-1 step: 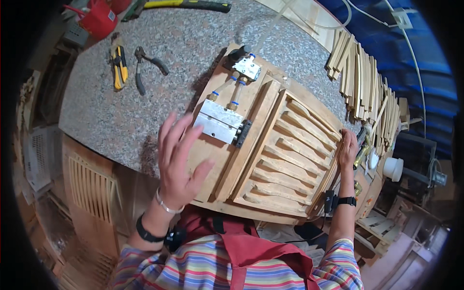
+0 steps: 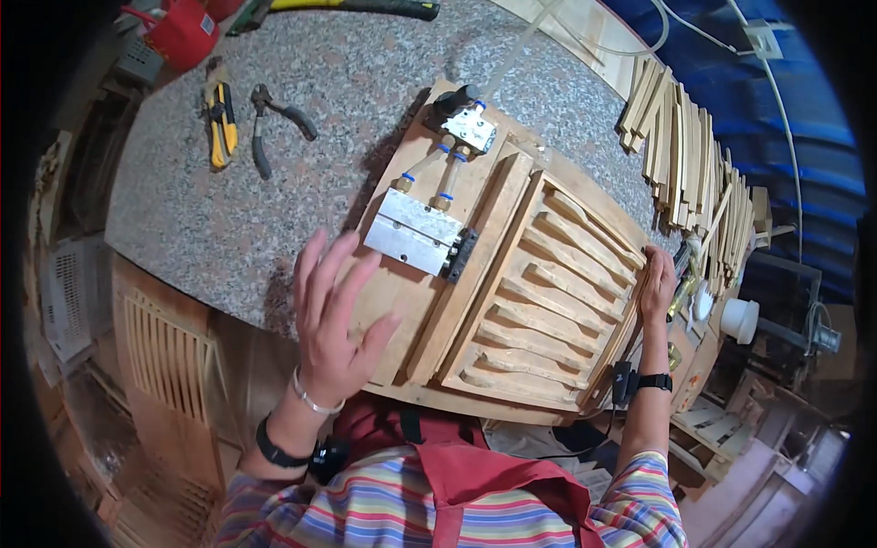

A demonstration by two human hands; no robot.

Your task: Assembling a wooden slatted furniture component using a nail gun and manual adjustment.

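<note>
Before me lies a wooden board (image 2: 376, 342) carrying a metal pneumatic cylinder block (image 2: 411, 239), with a small valve (image 2: 470, 128) joined to it by short tubes. A wooden frame (image 2: 470, 342) sits on the board's right part, holding several curved wooden slats (image 2: 553, 288) in a row. My left hand (image 2: 338, 320) hovers over the board's left edge, left of the cylinder block, fingers spread and holding nothing. At the frame's right side my right hand (image 2: 658, 281) has its fingers closed over the edge; part of this grip is hidden.
On the speckled stone tabletop (image 2: 274, 219) lie a yellow utility knife (image 2: 220, 126) and dark-handled pliers (image 2: 274, 123). A yellow-black handle (image 2: 356, 7) and a red container (image 2: 183, 35) are at the far left. Thin wooden strips (image 2: 676, 155) pile up at the right.
My left hand has shifted very slightly left and down, its fingers still spread. My right hand stays at the frame's edge.
</note>
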